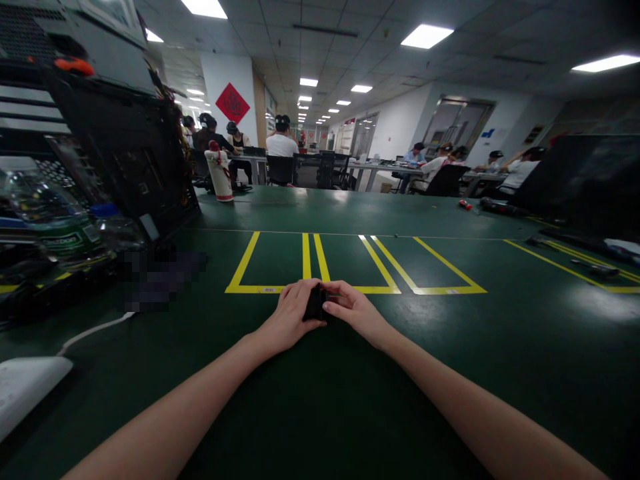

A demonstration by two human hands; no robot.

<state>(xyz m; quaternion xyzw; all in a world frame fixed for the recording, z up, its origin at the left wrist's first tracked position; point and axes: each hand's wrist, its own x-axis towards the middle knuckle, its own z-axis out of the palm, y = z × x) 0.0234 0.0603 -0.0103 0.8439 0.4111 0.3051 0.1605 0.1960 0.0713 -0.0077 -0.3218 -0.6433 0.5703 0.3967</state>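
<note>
Left hand (291, 312) gripping small black part (314, 304). Right hand (357, 309) at its right side, fingers bent; too dark to tell if gripping. Yellow tape (381, 290) just beyond it.

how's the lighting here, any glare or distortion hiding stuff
Head view: ceiling lights blown out; head view: glare pales the green tabletop at right, and edges look stretched; head view: the black object at the left hand is too dark for detail.

Seated people (283, 145), desks (387, 168) and ceiling light panels (427, 36) show an office-like workroom.
</note>
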